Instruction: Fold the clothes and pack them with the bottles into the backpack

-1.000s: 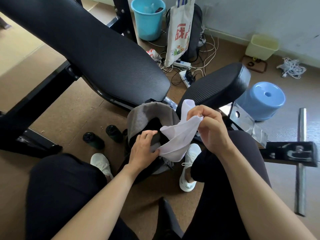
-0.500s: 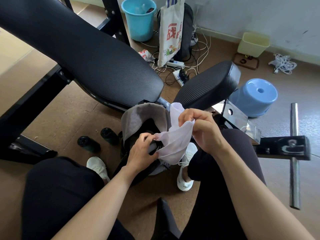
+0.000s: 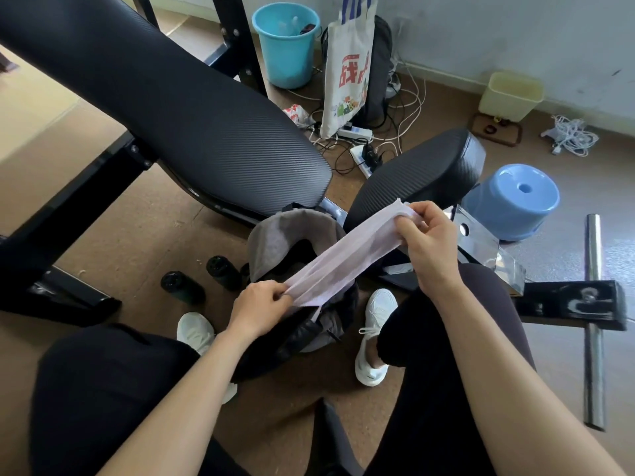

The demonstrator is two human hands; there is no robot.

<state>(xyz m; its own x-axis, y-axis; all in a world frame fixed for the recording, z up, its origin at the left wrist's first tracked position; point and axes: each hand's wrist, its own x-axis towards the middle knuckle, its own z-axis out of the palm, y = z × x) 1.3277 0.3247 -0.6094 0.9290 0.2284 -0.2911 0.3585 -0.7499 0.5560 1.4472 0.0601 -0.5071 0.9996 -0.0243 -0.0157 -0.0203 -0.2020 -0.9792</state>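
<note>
A thin white garment (image 3: 347, 257) is stretched into a band between my two hands, above the open backpack (image 3: 275, 242). My left hand (image 3: 261, 305) pinches its lower end over the backpack's mouth. My right hand (image 3: 426, 242) grips its upper end, higher and to the right. The backpack, grey-lined with a black body, stands on the floor between my feet. Two dark bottles (image 3: 184, 286) (image 3: 223, 271) lie on the floor just left of it.
A black padded bench (image 3: 171, 108) slopes across the upper left, with a second pad (image 3: 415, 176) behind the backpack. A blue stool (image 3: 512, 201), a metal bar (image 3: 594, 321), a blue bucket (image 3: 285, 46), a tote bag (image 3: 347, 70) and tangled cables (image 3: 374, 132) surround them.
The garment was bunched between my hands; now my right hand has pulled up and to the right and my left stays low, drawing it out into a taut band.
</note>
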